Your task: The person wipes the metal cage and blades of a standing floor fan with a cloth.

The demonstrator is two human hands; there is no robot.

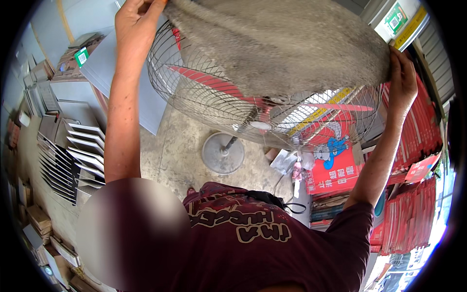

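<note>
A large pedestal fan stands before me, with a round wire cage, red blades and a round grey base on the floor. Across the upper part of the cage spreads a fuzzy, dusty grey-brown cloth. My left hand pinches its upper left corner at the top edge of the picture, where some fingertips are cut off. At the cloth's right edge, my right hand grips it between thumb and fingers. Both arms are raised and spread wide. The cloth hides the upper cage and part of the blades.
Red flat cartons are stacked high on the right, near a red printed box. To the left are a grey panel and a rack of thin white-edged panels. Small litter lies right of the fan base.
</note>
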